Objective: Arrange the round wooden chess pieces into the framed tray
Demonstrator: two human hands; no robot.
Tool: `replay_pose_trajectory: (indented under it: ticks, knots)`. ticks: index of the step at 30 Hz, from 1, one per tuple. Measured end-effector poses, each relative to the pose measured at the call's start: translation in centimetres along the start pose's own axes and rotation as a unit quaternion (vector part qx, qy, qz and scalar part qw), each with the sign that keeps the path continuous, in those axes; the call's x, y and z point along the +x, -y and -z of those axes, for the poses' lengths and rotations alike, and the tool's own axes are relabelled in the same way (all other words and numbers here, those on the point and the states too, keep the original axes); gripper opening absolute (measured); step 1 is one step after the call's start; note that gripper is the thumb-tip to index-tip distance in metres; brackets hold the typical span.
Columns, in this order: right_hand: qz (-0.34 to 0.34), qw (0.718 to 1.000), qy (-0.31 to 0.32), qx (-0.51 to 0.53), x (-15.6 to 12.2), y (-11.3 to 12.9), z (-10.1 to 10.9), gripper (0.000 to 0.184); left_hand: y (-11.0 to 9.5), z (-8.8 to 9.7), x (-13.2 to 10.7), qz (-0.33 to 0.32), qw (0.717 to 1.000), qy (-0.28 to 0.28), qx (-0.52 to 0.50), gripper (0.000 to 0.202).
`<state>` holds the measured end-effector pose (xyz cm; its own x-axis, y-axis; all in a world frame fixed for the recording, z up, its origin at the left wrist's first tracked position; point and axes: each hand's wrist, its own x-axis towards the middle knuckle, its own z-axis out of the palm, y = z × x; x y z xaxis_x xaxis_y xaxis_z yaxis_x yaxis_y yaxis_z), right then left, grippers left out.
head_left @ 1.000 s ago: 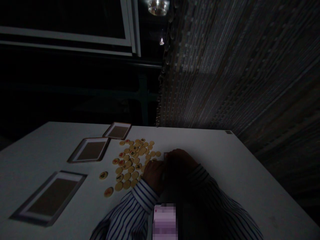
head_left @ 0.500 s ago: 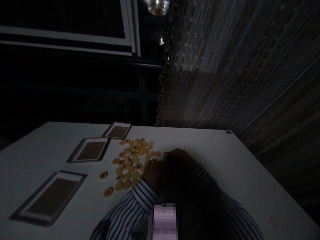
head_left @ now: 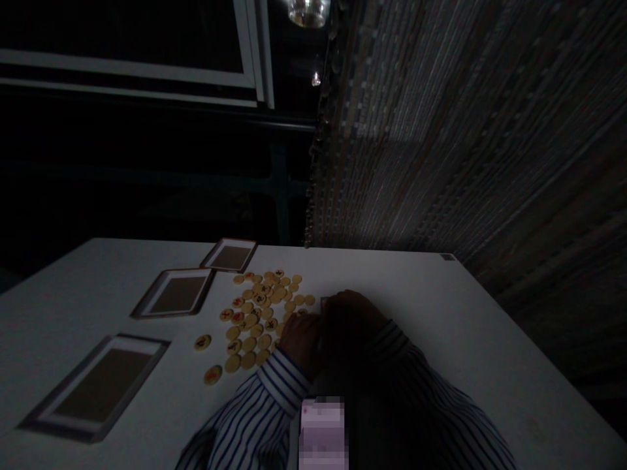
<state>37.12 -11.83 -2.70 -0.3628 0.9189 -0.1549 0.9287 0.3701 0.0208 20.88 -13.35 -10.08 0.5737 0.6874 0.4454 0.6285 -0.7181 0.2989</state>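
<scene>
My left hand [head_left: 300, 341] rests at the right edge of a spread of Chinese chess pieces [head_left: 263, 343], its fingers curled. Right beside it, my right hand [head_left: 355, 313] is bent over in deep shadow with its fingers curled. A small dark edge shows between the two hands, but what they hold is too dark and covered to name. The round, pale wooden pieces lie loosely on the white table [head_left: 470, 365], some showing red or black characters. Two of them, a black-marked piece [head_left: 202, 342] and a red-marked piece [head_left: 212, 375], lie apart at the left.
Three shallow rectangular frame-like trays lie left of the pieces: a near tray [head_left: 36, 424], a middle tray [head_left: 142, 307] and a far tray [head_left: 211, 256]. A string curtain [head_left: 392, 183] hangs behind the table's right part. A pixelated pinkish object [head_left: 322, 434] is at the bottom.
My hands stay almost in place, close together. The view shifts very slightly; the pieces and trays lie as before.
</scene>
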Motion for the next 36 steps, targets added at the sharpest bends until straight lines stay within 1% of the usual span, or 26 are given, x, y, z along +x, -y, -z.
replay_pose_trajectory:
  ticks: [4,6,10,13,16,20,23,28,36]
  knots:
    - [0.026,0.999,-0.038,-0.005,0.1,-0.1,-0.1,0.032,-0.4,0.5,0.1,0.001,1.0,-0.006,-0.012,0.037]
    - [0.031,0.998,-0.047,-0.003,0.0,-0.3,0.2,0.031,-0.6,0.8,0.2,0.004,1.0,-0.005,-0.018,0.035]
    - [0.01,0.997,-0.065,0.028,-0.5,-1.3,1.4,0.031,-1.0,1.6,0.4,0.02,0.999,-0.033,-0.037,0.032]
    - [-0.005,0.995,-0.091,0.028,-0.8,-2.2,2.1,0.032,-1.1,2.2,0.6,0.034,0.997,-0.043,-0.046,0.029]
    - [-0.025,0.994,-0.102,0.02,-1.0,-2.8,2.5,0.031,-1.1,2.7,0.7,0.058,0.995,-0.058,-0.048,0.025]
    - [-0.034,0.991,-0.126,0.013,-1.2,-3.1,2.8,0.032,-0.8,3.2,0.7,0.08,0.99,-0.094,-0.063,0.02]
    - [-0.031,0.989,-0.142,0.013,-1.4,-3.1,3.0,0.032,-0.5,3.5,0.7,0.091,0.984,-0.134,-0.072,0.018]
    - [-0.038,0.987,-0.155,0.023,-1.8,-2.8,3.5,0.032,-0.7,4.0,0.6,0.135,0.966,-0.204,-0.087,0.017]
    - [-0.041,0.986,-0.159,0.023,-2.4,-2.4,4.5,0.032,-1.4,4.6,0.6,0.138,0.954,-0.248,-0.1,0.018]
